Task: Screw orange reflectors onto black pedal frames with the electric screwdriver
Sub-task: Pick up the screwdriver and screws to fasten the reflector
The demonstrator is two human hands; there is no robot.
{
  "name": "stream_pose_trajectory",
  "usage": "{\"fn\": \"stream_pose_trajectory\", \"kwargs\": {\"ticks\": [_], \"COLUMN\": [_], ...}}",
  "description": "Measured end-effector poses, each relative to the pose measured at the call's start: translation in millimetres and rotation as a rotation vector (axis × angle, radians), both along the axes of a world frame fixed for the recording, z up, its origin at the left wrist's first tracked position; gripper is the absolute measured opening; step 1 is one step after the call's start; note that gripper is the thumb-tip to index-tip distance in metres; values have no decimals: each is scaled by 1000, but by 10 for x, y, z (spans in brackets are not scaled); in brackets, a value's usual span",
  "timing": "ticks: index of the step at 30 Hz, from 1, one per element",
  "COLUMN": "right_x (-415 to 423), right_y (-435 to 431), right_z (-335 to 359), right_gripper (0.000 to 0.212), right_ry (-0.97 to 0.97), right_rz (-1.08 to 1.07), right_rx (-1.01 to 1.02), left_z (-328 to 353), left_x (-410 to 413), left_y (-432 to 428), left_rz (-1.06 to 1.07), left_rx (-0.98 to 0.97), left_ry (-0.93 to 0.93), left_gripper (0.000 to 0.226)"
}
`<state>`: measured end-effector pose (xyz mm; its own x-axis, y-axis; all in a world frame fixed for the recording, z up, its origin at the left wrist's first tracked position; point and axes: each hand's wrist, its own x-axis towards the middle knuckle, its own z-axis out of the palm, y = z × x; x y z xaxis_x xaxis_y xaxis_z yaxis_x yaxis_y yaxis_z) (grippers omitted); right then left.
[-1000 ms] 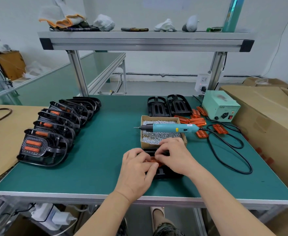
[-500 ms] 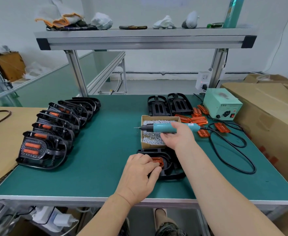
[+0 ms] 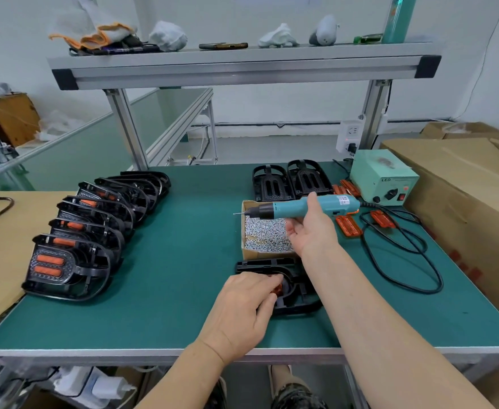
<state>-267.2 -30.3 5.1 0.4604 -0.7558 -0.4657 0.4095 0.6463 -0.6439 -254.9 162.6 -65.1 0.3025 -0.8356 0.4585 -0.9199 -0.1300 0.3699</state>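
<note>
Workbench stock, head view

- Green table mat (image 3: 183,261): 1, smooth, matt, edged in aluminium
- Black pedal frame (image 3: 299,293): 1 in work, moulded plastic with a looped outline, flat on the mat at the near edge, just in front of the screw box
- Orange reflector (image 3: 278,288): 1, ribbed translucent plastic, seated in that frame and mostly covered by fingers
- Left hand (image 3: 242,308): fingers curled down onto the orange reflector, holding it in the frame
- Electric screwdriver (image 3: 301,206): 1, teal cylindrical barrel, black nose, thin steel bit pointing left, held level above the screw box
- Right hand (image 3: 311,228): fingers wrapped under the barrel, thumb on its top, gripping it
- Screw box (image 3: 243,228): 1, open shallow cardboard tray, filled with small bright metal screws, too many to count
- Empty frames (image 3: 270,184): 2, side by side behind the screw box
- Finished pedals (image 3: 62,267): overlapping row at left, at least 6, exact count unclear; the nearest shows 2 orange bars in a studded grey face
- Loose reflectors (image 3: 348,225): at least 4, oblong, scattered right of the screw box
- Power unit (image 3: 384,178): 1, mint metal case, 1 knob, 1 red switch
- Black cable (image 3: 404,255): 1, rubbery, looped across the mat
</note>
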Motion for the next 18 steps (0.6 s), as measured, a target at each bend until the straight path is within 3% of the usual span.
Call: {"fn": "stream_pose_trajectory", "kwargs": {"ticks": [5,12,18], "right_x": [-79,-243,-461], "right_y": [-34,-137,-315], "right_z": [44,44,-75], "right_gripper": [41,25,31], "right_ry": [-79,-255,-390], "right_rz": [-110,-225,-165], "right_rx": [6,19,5], "left_z": [-31,2,-17], "left_x": [2,24,22], "left_y": [-10,-28,-27], "left_rz": [-14,9,19], "left_rx": [-22,20,21], "left_ry": [14,1,19], "left_gripper": [30,36,36]}}
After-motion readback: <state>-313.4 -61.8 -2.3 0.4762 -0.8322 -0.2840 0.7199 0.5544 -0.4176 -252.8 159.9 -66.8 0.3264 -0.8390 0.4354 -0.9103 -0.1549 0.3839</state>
